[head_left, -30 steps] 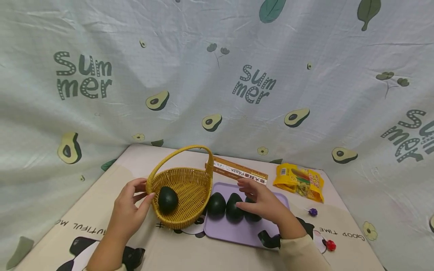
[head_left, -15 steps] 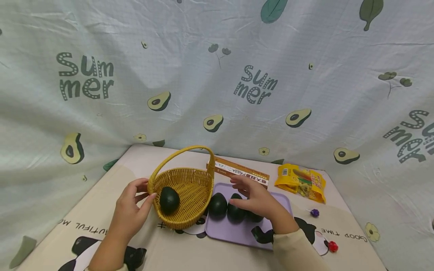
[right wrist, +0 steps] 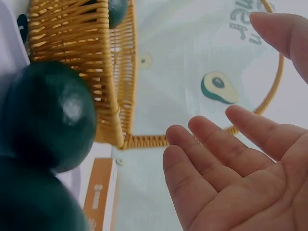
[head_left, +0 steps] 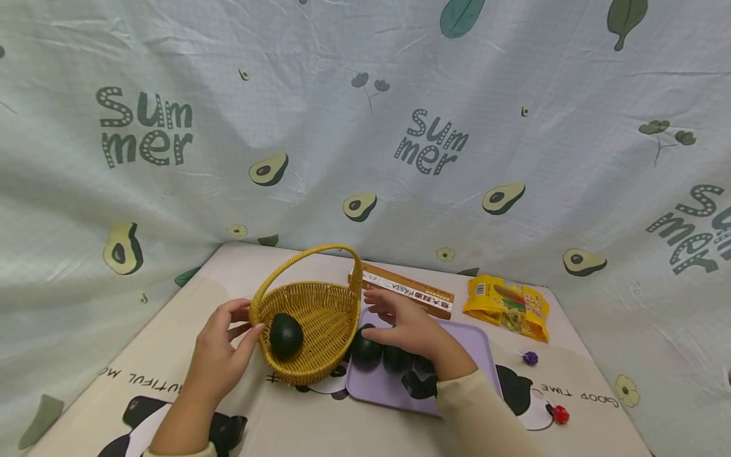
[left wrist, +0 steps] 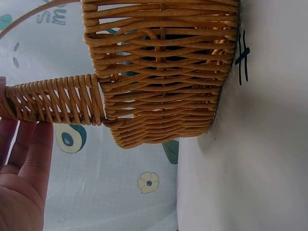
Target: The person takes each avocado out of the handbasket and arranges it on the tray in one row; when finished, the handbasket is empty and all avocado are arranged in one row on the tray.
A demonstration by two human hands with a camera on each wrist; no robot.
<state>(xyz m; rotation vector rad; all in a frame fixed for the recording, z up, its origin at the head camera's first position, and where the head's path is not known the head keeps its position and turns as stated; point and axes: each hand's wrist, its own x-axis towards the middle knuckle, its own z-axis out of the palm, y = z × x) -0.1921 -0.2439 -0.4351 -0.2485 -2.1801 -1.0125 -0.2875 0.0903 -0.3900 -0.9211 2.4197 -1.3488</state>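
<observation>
In the head view my left hand (head_left: pixel 219 352) holds the wicker basket (head_left: pixel 320 368) by the lower left part of its handle. The left wrist view shows my fingers (left wrist: pixel 36 156) bent around the woven handle (left wrist: pixel 53 101). One dark green avocado (head_left: pixel 285 336) lies inside the basket at its left. My right hand (head_left: pixel 408 327) hovers with spread fingers above the purple tray (head_left: pixel 476 346), nothing in its grasp. Under it sit several avocados in a row, the leftmost avocado (head_left: pixel 365 355) close to the basket. In the right wrist view that avocado (right wrist: pixel 50 115) is beside the basket wall.
A brown pasta box (head_left: pixel 408 292) lies behind the tray. At the back right is a yellow snack bag (head_left: pixel 508 304). Toward the right are a purple lollipop (head_left: pixel 530 358) and a red lollipop (head_left: pixel 560 414). A printed curtain (head_left: pixel 308 133) hangs behind the table.
My right hand has moved left across the tray, from above the right-hand avocados to above the leftmost one. My left hand stays on the basket handle.
</observation>
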